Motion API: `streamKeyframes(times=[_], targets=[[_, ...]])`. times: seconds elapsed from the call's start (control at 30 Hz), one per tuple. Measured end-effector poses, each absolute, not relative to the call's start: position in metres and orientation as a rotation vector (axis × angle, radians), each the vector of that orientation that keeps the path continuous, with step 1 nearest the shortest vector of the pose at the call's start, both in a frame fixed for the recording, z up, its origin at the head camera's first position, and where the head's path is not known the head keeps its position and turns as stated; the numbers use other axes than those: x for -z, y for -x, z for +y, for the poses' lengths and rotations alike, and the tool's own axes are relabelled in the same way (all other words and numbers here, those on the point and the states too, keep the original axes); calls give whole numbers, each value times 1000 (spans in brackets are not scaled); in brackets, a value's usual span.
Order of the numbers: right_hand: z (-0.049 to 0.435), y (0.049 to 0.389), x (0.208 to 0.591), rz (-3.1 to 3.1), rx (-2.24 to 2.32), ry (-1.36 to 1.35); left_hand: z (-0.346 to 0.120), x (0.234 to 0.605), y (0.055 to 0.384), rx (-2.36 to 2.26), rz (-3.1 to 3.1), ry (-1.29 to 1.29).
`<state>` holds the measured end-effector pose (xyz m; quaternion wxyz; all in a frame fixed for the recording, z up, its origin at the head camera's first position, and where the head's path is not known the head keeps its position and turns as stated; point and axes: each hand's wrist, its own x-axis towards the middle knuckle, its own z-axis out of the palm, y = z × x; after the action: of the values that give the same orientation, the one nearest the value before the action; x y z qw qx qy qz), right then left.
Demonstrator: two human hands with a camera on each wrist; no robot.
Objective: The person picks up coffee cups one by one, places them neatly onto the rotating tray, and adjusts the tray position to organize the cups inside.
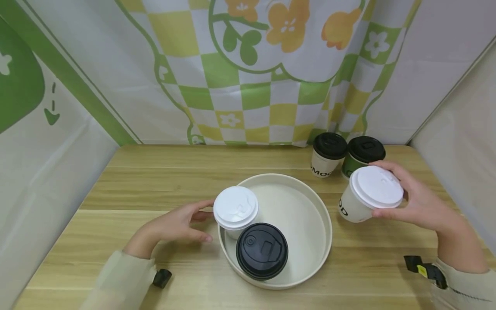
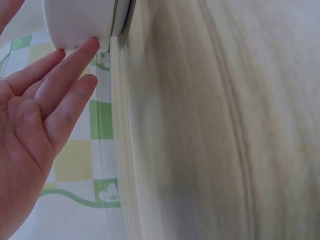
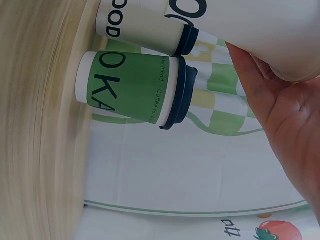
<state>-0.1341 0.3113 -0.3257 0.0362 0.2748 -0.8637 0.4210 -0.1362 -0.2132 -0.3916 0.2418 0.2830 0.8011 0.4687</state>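
Observation:
My right hand [image 1: 423,206] grips a white paper coffee cup with a white lid [image 1: 377,187], thumb and fingers round its lid end. The cup is tilted and sits right of the round cream tray [image 1: 328,234]; whether it touches the table is unclear. Inside the tray at its left stand another white-lidded paper cup [image 1: 235,207] and a black-lidded cup [image 1: 262,251], close together. At the tray's left edge my left hand [image 1: 176,227] has its thumb apart from the fingers. In the left wrist view its extended fingertips [image 2: 92,45] reach a white cup's side [image 2: 77,22].
Behind the held cup stand a cream paper cup with a black lid [image 1: 324,161] and a green paper cup with a black lid [image 1: 358,160], side by side. A checked floral curtain [image 1: 255,103] hangs along the back edge of the wooden table [image 1: 128,193].

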Motion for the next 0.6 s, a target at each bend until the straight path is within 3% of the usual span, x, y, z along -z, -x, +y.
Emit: streamKeyframes(times=[0.6], targets=[[308, 134, 316, -2652, -1289, -897, -209, 396, 147, -1269, 2193, -777]])
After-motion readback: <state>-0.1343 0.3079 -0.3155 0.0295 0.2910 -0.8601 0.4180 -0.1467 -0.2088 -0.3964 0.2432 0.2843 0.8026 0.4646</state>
